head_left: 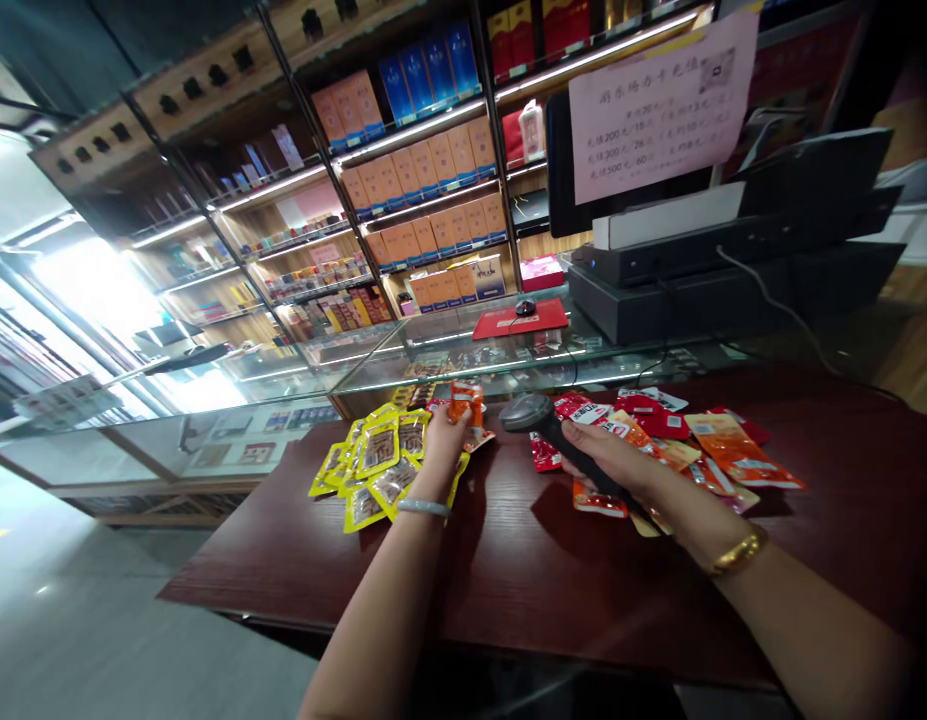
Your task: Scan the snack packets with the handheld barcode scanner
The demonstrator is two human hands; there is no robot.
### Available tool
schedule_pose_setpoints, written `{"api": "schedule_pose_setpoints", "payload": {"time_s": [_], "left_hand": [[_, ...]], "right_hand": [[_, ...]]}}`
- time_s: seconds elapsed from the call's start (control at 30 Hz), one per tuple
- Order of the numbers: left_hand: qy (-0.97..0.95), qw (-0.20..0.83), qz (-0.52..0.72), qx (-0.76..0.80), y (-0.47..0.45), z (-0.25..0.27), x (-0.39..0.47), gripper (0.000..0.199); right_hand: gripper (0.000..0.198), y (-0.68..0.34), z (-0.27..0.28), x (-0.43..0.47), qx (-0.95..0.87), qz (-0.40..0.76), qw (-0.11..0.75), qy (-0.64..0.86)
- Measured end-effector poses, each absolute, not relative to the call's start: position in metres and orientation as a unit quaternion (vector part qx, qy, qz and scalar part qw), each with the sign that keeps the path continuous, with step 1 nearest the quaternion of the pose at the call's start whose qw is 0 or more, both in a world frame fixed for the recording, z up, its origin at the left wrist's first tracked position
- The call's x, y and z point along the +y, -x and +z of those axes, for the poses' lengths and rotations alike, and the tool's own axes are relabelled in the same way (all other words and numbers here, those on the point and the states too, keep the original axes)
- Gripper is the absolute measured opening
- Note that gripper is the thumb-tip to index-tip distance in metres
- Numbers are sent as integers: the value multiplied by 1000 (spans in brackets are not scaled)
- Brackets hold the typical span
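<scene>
My left hand point(449, 440) is closed on a small orange snack packet point(467, 398), held up just beyond the fingertips. A pale bangle circles that wrist. Beneath and left of it lies a pile of yellow-edged packets point(377, 445). My right hand point(609, 455) wraps round the handle of a black barcode scanner point(529, 412), whose head points left toward the orange packet. Behind and right of this hand spreads a heap of red, orange and tan packets point(733, 445), partly hidden by the hand and forearm. Another orange packet point(602, 500) rests under the scanner handle.
Everything lies on a dark red wooden counter point(500, 590). Beyond it stands a glass display case point(433, 350) with a mouse point(524, 308) on a red mat point(493, 322). Register equipment point(658, 290) and a screen bearing a paper sign point(658, 120) stand back right. Lit shelves hold boxes point(425, 165).
</scene>
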State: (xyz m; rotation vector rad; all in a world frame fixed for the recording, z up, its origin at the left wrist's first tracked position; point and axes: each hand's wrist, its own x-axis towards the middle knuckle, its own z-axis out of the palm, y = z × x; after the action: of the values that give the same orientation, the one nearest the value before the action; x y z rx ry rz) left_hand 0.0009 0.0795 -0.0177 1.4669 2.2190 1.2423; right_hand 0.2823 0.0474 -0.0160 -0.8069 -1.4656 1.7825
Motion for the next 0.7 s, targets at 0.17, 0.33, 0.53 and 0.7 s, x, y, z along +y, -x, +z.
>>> {"api": "schedule_pose_setpoints", "payload": {"time_s": [0.17, 0.33, 0.53, 0.7], "left_hand": [[-524, -89, 263, 805, -18, 3, 73, 49], [-677, 11, 80, 732, -91, -29, 70, 74], [-670, 14, 42, 741, -122, -42, 91, 80], [-649, 141, 190, 723, -100, -46, 109, 32]], "right_hand": [[56, -301, -4, 58, -532, 686, 379, 320], [56, -314, -3, 66, -524, 675, 399, 331], [56, -312, -14, 73, -538, 663, 383, 352], [56, -312, -15, 74, -552, 657, 373, 353]]}}
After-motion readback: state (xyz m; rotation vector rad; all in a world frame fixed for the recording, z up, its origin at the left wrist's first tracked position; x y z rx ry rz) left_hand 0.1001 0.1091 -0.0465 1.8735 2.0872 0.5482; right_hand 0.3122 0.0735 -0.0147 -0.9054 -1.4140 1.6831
